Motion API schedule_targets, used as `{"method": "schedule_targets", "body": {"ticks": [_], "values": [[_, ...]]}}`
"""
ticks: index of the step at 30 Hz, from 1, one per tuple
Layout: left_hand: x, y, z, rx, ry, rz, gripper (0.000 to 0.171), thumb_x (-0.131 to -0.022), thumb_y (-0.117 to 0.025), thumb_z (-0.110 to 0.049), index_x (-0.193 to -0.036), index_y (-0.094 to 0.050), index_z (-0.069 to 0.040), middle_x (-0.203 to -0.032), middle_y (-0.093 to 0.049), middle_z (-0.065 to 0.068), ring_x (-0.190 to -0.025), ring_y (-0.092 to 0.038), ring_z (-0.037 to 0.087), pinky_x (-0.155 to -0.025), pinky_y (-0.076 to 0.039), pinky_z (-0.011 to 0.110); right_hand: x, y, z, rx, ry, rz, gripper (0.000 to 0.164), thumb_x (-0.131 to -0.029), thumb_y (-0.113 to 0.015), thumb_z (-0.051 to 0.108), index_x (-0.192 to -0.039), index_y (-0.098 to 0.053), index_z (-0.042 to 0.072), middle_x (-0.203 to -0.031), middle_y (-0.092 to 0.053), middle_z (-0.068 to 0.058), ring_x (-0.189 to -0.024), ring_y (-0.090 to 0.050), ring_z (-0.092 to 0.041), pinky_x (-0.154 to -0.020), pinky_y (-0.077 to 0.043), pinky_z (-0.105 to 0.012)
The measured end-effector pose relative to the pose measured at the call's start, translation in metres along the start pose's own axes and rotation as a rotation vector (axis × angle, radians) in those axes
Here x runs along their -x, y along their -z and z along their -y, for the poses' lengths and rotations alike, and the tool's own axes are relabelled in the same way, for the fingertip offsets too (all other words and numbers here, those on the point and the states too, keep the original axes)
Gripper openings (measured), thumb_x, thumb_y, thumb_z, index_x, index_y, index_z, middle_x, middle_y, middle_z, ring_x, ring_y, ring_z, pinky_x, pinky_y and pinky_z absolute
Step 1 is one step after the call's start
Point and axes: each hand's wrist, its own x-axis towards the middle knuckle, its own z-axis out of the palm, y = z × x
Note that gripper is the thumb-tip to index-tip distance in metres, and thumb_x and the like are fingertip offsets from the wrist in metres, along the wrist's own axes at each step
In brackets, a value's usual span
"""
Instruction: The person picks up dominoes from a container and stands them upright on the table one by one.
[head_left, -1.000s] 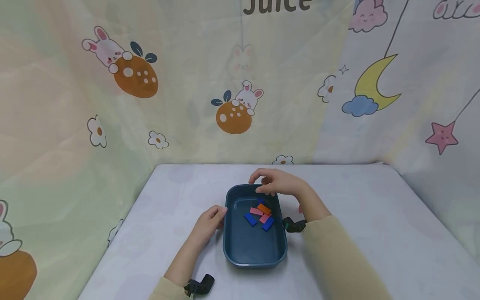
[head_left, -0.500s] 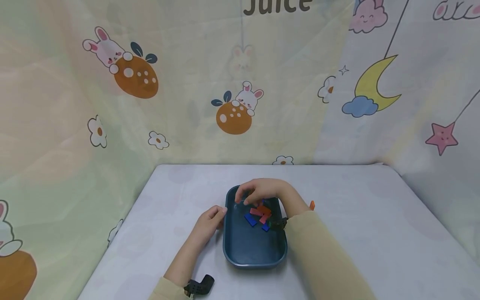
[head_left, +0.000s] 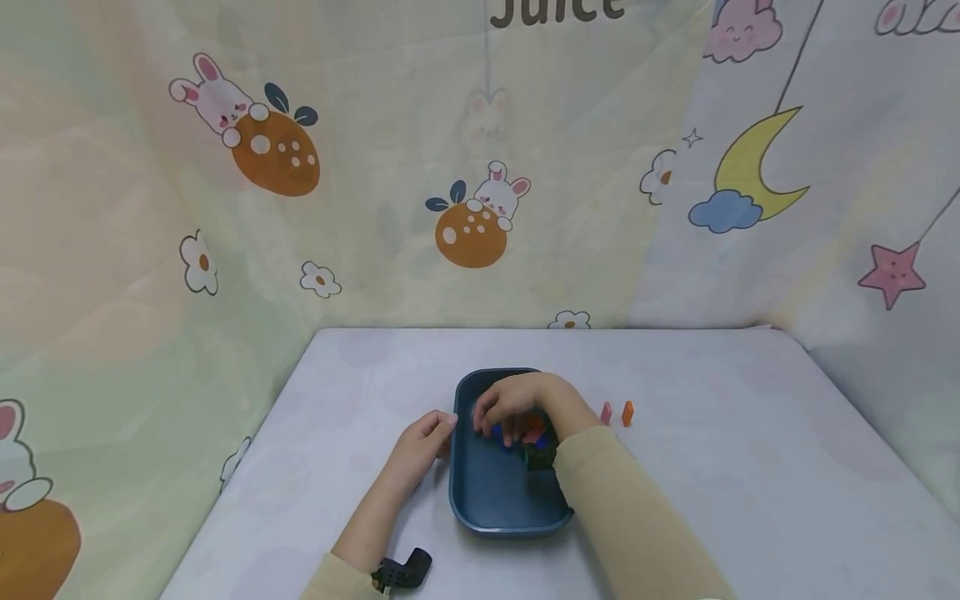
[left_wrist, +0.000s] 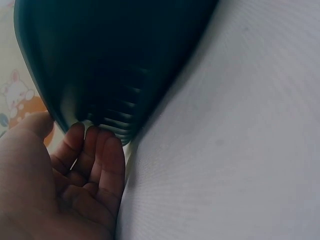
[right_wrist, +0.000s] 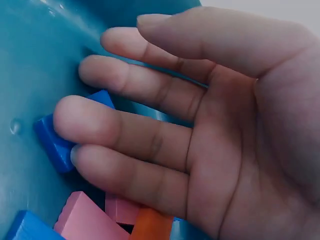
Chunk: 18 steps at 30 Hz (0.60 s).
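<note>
A dark teal tray (head_left: 510, 508) lies on the white-covered table. My left hand (head_left: 418, 446) holds its left rim, thumb at the edge and fingertips against the outer side. Inside the tray is my right hand (head_left: 517, 402), palm over small domino-like blocks. In the right wrist view its fingers are extended and slightly bent, with two fingertips over a blue block (right_wrist: 47, 140); whether they touch it I cannot tell. Nearby lie pink blocks (right_wrist: 90, 220), an orange block (right_wrist: 152, 225) and another blue block (right_wrist: 31, 229). The hand partly hides the pile in the head view.
A pink block (head_left: 606, 412) and an orange block (head_left: 627, 413) stand upright on the table, right of the tray. A printed cloth backdrop (head_left: 375, 167) rises behind the table's far edge (head_left: 697, 329). Black wrist cameras (head_left: 408, 568) are worn at the sleeves.
My right hand has come from the tray's far rim down and toward me, into the tray over the blocks. The two standing blocks are now uncovered. My left hand keeps its place.
</note>
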Motion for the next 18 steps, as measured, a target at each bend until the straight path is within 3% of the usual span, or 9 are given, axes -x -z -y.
{"method": "schedule_targets", "body": {"ticks": [5,8,12,18], "values": [[0.000,-0.001,-0.002,0.005,-0.004,0.007,0.050,-0.092,-0.056,-0.062,-0.102,-0.068,-0.014,-0.096,-0.070,0.004,-0.089,-0.065,0.018,-0.083,-0.055,0.034,0.001,0.000,-0.006,-0.087,0.052,-0.086,0.018,-0.098,-0.056,0.016,-0.110,-0.071,0.014,-0.101,-0.069,-0.009,-0.081,-0.072,-0.023,-0.077,-0.060,-0.035],[0.001,-0.001,-0.004,0.008,-0.004,0.008,0.049,-0.092,-0.057,-0.061,-0.102,-0.068,-0.015,-0.095,-0.070,0.004,-0.088,-0.065,0.018,-0.082,-0.055,0.033,0.001,0.001,-0.009,-0.029,0.072,-0.104,0.020,-0.097,-0.057,0.011,-0.109,-0.071,0.019,-0.090,-0.066,-0.007,-0.071,-0.066,-0.019,-0.068,-0.057,-0.031],[0.002,-0.001,-0.005,0.008,-0.014,0.001,0.047,-0.093,-0.056,-0.059,-0.101,-0.068,-0.015,-0.094,-0.071,0.003,-0.088,-0.066,0.018,-0.080,-0.056,0.033,-0.001,0.001,-0.012,0.057,0.052,-0.108,0.026,-0.095,-0.058,0.011,-0.103,-0.074,0.030,-0.078,-0.061,-0.003,-0.060,-0.056,-0.016,-0.057,-0.051,-0.028],[0.002,-0.001,-0.003,-0.003,-0.018,-0.006,0.048,-0.093,-0.056,-0.060,-0.101,-0.068,-0.014,-0.094,-0.070,0.004,-0.087,-0.065,0.018,-0.080,-0.056,0.033,-0.004,-0.002,-0.015,0.016,-0.013,-0.153,0.022,-0.097,-0.058,0.013,-0.098,-0.075,0.026,-0.079,-0.067,-0.005,-0.065,-0.064,-0.017,-0.063,-0.056,-0.031]]}}
